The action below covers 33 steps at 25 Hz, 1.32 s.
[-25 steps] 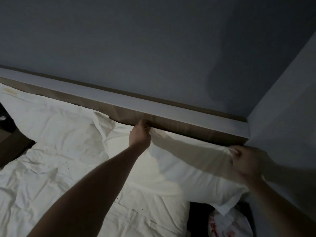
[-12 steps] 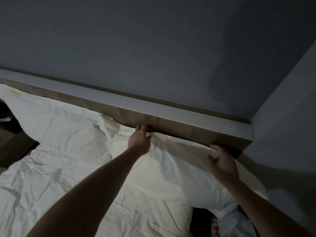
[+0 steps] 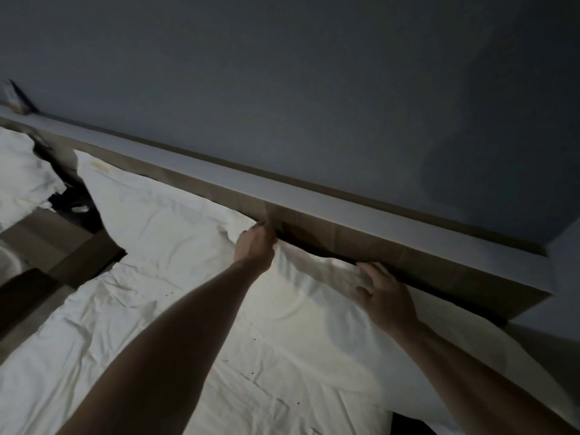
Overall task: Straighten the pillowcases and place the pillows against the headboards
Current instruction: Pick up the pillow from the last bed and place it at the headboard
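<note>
Two hands on soft white pillow (image 3: 314, 312), mid-frame: left hand (image 3: 255, 246) pinches top edge, right hand (image 3: 387, 296) presses flat, fingers spread. Risk: pillow slips into dark gap below brown wooden headboard (image 3: 361, 237).

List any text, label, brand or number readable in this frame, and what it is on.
None can be read.
Small object on the headboard ledge, far left: too dark and blurred to tell any print.
Yellowish mark on the left pillow: a smudge or tag, not legible.
</note>
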Each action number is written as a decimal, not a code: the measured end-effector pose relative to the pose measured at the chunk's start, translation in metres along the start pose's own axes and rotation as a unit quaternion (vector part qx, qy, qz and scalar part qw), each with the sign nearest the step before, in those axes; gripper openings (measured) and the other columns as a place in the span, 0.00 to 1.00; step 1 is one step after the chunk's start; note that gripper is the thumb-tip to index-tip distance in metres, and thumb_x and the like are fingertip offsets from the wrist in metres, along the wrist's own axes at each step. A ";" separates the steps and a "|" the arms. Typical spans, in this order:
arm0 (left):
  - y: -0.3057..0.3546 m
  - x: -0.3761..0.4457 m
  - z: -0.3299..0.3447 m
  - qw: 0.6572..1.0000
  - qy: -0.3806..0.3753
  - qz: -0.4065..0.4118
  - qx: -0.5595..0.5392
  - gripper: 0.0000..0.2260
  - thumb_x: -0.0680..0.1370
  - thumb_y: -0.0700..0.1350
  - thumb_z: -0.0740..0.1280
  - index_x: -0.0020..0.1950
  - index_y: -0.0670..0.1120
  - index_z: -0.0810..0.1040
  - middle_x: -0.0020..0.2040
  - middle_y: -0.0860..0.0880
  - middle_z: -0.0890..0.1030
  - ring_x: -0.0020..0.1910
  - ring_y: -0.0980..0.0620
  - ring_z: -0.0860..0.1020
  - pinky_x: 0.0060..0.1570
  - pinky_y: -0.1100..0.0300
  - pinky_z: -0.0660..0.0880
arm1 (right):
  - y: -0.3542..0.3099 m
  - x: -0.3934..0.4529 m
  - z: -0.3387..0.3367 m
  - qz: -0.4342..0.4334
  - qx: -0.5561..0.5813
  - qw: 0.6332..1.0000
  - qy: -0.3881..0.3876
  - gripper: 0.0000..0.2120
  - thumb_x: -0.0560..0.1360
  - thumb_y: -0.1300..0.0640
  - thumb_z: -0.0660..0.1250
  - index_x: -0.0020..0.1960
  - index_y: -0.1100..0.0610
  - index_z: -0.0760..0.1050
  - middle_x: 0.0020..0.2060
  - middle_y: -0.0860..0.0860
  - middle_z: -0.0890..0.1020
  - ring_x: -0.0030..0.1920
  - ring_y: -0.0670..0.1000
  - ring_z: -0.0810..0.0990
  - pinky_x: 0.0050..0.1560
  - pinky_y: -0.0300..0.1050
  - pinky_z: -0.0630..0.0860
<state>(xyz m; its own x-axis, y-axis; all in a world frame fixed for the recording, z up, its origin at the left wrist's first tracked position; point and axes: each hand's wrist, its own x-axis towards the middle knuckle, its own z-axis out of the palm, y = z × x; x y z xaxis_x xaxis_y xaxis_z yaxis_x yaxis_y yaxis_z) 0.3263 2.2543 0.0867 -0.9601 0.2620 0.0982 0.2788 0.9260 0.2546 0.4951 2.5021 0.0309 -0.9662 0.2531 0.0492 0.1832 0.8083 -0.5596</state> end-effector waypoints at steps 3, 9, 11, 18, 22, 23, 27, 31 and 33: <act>0.008 0.005 0.000 0.998 0.014 -0.011 -0.052 0.06 0.79 0.39 0.65 0.54 0.45 0.79 0.55 0.42 0.83 0.53 0.36 0.81 0.49 0.48 0.77 | -0.012 0.017 0.014 0.026 0.012 0.999 0.029 0.16 0.77 0.60 0.69 0.64 0.58 0.80 0.59 0.57 0.83 0.60 0.61 0.81 0.57 0.53 0.76; -0.029 0.002 0.010 0.997 -0.052 -0.020 0.047 0.26 0.76 0.40 0.71 0.73 0.47 0.70 0.71 0.45 0.73 0.64 0.40 0.75 0.60 0.46 0.76 | -0.013 0.024 0.009 -0.001 0.045 0.993 0.106 0.04 0.77 0.62 0.68 0.47 0.55 0.80 0.43 0.54 0.83 0.45 0.58 0.82 0.43 0.49 0.76; -0.043 0.008 0.004 0.997 -0.040 -0.037 0.054 0.20 0.79 0.41 0.68 0.71 0.48 0.74 0.71 0.45 0.74 0.62 0.38 0.78 0.57 0.45 0.78 | -0.009 0.024 0.008 -0.008 0.055 0.993 0.104 0.04 0.76 0.62 0.68 0.46 0.54 0.80 0.42 0.52 0.83 0.43 0.55 0.81 0.42 0.46 0.74; -0.030 0.026 -0.013 0.988 0.037 -0.104 -0.108 0.15 0.81 0.40 0.66 0.68 0.47 0.78 0.69 0.42 0.78 0.63 0.37 0.79 0.62 0.46 0.77 | -0.007 0.028 0.013 -0.019 0.085 0.989 0.118 0.08 0.75 0.58 0.62 0.48 0.52 0.80 0.41 0.49 0.81 0.43 0.53 0.79 0.44 0.42 0.68; -0.011 -0.014 0.017 0.996 -0.042 -0.036 -0.073 0.36 0.77 0.35 0.67 0.81 0.50 0.56 0.83 0.47 0.53 0.78 0.39 0.64 0.72 0.44 0.72 | -0.006 0.014 0.019 -0.030 0.114 0.990 0.074 0.17 0.76 0.66 0.68 0.63 0.53 0.77 0.58 0.51 0.83 0.59 0.51 0.81 0.57 0.43 0.74; -0.003 -0.030 0.025 0.996 -0.051 -0.007 -0.072 0.37 0.77 0.37 0.68 0.82 0.51 0.54 0.84 0.49 0.50 0.80 0.41 0.60 0.74 0.45 0.70 | 0.000 0.001 0.018 -0.045 0.107 0.991 0.065 0.21 0.75 0.67 0.70 0.66 0.54 0.76 0.62 0.51 0.81 0.64 0.51 0.79 0.63 0.44 0.74; 0.017 -0.083 0.048 0.991 -0.058 0.074 -0.093 0.38 0.78 0.45 0.69 0.83 0.53 0.52 0.85 0.50 0.44 0.82 0.42 0.56 0.74 0.46 0.69 | 0.048 -0.087 -0.001 -0.004 0.089 0.992 0.094 0.20 0.78 0.57 0.68 0.69 0.51 0.74 0.69 0.50 0.76 0.72 0.51 0.72 0.72 0.51 0.70; 0.020 -0.086 0.061 0.985 -0.142 0.075 -0.058 0.37 0.78 0.47 0.70 0.83 0.51 0.54 0.85 0.48 0.46 0.81 0.40 0.58 0.73 0.46 0.70 | 0.097 -0.142 -0.033 0.125 0.073 0.967 0.212 0.23 0.77 0.50 0.68 0.70 0.55 0.74 0.67 0.57 0.73 0.58 0.57 0.78 0.58 0.53 0.77; 0.019 -0.076 0.065 0.976 -0.197 0.072 -0.053 0.39 0.77 0.47 0.71 0.83 0.52 0.53 0.84 0.48 0.48 0.80 0.37 0.60 0.72 0.44 0.71 | 0.112 -0.135 -0.048 0.190 0.065 0.951 0.236 0.28 0.75 0.51 0.69 0.72 0.58 0.70 0.68 0.60 0.70 0.50 0.61 0.80 0.46 0.51 0.78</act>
<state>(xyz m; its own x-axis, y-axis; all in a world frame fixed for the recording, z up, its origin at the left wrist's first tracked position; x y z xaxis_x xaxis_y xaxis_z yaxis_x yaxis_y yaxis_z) 0.4029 2.2703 0.0212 -0.8395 0.4917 -0.2314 0.3932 0.8434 0.3661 0.6548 2.5840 0.0012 -0.6401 0.7488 0.1717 0.4494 0.5462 -0.7069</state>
